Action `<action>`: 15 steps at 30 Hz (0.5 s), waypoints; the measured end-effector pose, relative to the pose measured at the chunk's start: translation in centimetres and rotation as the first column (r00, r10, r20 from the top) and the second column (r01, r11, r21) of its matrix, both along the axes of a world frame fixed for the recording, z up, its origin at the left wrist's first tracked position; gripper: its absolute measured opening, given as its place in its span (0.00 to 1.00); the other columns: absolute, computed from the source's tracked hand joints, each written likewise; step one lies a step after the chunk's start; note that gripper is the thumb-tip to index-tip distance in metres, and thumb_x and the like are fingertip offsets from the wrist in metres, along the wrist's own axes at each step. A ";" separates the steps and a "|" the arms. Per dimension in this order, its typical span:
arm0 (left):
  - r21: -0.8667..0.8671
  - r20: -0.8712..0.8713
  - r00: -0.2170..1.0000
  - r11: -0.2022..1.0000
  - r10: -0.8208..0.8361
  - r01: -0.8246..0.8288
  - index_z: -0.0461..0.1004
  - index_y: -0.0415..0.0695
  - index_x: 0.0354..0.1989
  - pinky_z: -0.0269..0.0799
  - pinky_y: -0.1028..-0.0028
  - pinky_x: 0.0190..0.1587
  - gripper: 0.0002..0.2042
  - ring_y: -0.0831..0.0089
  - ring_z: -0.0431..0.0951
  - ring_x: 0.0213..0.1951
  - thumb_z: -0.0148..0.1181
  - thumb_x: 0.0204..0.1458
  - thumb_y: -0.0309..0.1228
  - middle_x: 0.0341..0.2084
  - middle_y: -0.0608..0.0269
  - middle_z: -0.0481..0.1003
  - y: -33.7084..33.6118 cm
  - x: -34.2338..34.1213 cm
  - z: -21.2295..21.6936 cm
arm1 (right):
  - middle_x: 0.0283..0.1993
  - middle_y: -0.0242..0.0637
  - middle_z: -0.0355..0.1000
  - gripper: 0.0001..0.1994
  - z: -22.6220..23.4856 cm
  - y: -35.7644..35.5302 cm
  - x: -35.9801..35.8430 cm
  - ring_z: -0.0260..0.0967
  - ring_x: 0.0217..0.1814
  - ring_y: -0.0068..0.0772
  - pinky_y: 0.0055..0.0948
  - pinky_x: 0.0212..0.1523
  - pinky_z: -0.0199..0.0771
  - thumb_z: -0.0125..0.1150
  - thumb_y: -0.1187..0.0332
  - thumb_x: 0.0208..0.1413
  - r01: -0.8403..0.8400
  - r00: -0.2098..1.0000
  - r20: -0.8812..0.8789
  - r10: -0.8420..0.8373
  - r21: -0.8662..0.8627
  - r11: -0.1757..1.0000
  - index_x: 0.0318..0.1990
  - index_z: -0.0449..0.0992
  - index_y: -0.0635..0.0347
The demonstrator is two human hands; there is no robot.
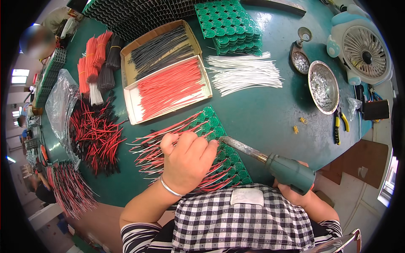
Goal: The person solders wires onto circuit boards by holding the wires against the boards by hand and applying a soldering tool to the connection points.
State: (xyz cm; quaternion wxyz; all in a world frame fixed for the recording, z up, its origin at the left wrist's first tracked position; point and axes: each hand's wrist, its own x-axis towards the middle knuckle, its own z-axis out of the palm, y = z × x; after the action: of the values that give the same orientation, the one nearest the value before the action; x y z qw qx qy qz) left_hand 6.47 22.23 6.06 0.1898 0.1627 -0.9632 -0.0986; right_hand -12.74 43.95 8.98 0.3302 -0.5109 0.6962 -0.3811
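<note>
- Head view: a green panel of small round circuit boards (219, 139) lies on the dark green bench (270, 109) at about 6 o'clock of the picture, with red and white wires fanning off it toward 9 o'clock.
- The left hand (187, 160) rests on this panel, fingers curled narrow and pressing the wires down; a thin bracelet circles the wrist.
- The right hand (295, 192) is closed around the teal handle of a soldering iron (270, 160), whose metal shaft points toward 10 o'clock and ends at the panel, just beside the left fingertips.
- Most of the right hand is hidden behind the handle; the exact tip contact is too small to make out.
- At 12 o'clock sit a cardboard tray of red wires (168, 90) and one of black wires (162, 48).
- A loose bundle of white wires (244, 74) lies at 1 o'clock.
- A round metal dish (323, 86) and a small desk fan (363, 46) stand at 2 o'clock, the fan partly cut by the rim.
</note>
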 end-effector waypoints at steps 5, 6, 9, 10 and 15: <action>-0.011 0.002 1.000 1.000 0.000 0.000 0.79 0.50 0.30 0.51 0.63 0.44 0.07 0.75 0.69 0.32 0.64 0.39 0.29 0.23 0.75 0.68 -0.1 -0.1 0.0 | 0.22 0.34 0.71 0.05 -0.2 0.4 0.3 0.70 0.20 0.32 0.29 0.25 0.71 0.55 0.72 0.48 0.006 0.998 -0.069 -0.005 0.010 1.000 0.32 0.73 0.63; -0.013 0.002 1.000 1.000 0.002 -0.002 0.79 0.50 0.30 0.51 0.63 0.44 0.07 0.75 0.69 0.32 0.64 0.39 0.29 0.23 0.75 0.68 -0.1 -0.2 0.1 | 0.21 0.34 0.71 0.06 -0.2 0.7 0.4 0.70 0.20 0.32 0.29 0.25 0.71 0.55 0.70 0.49 0.040 0.996 -0.081 -0.038 0.026 0.999 0.32 0.74 0.63; -0.024 -0.001 1.000 1.000 0.011 -0.011 0.79 0.50 0.30 0.51 0.63 0.44 0.07 0.75 0.69 0.32 0.64 0.39 0.29 0.23 0.75 0.67 0.1 -0.1 0.0 | 0.20 0.34 0.72 0.11 0.1 0.4 -0.9 0.71 0.22 0.31 0.30 0.29 0.72 0.54 0.64 0.53 -0.092 0.983 -0.161 0.084 -0.046 0.995 0.37 0.75 0.63; -0.027 -0.002 1.000 1.000 0.010 -0.010 0.79 0.50 0.30 0.51 0.63 0.44 0.07 0.75 0.69 0.32 0.64 0.39 0.29 0.23 0.75 0.67 0.1 -0.1 0.0 | 0.20 0.34 0.72 0.11 0.5 0.4 -0.8 0.71 0.22 0.31 0.30 0.29 0.72 0.54 0.64 0.53 -0.091 0.983 -0.163 0.082 -0.049 0.995 0.37 0.75 0.63; -0.059 0.016 1.000 0.998 0.019 -0.018 0.79 0.52 0.30 0.51 0.62 0.45 0.08 0.74 0.69 0.33 0.65 0.38 0.29 0.23 0.75 0.67 0.2 0.0 -0.1 | 0.23 0.30 0.74 0.10 0.8 1.1 0.1 0.73 0.24 0.28 0.29 0.31 0.73 0.56 0.71 0.54 0.061 0.998 0.001 -0.061 -0.053 0.997 0.43 0.75 0.62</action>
State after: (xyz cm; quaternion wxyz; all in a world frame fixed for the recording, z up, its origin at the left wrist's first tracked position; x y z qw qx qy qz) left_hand 6.43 22.48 5.99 0.1873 0.1667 -0.9657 -0.0670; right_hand -12.67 45.08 9.79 0.3045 -0.4981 0.7012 -0.4092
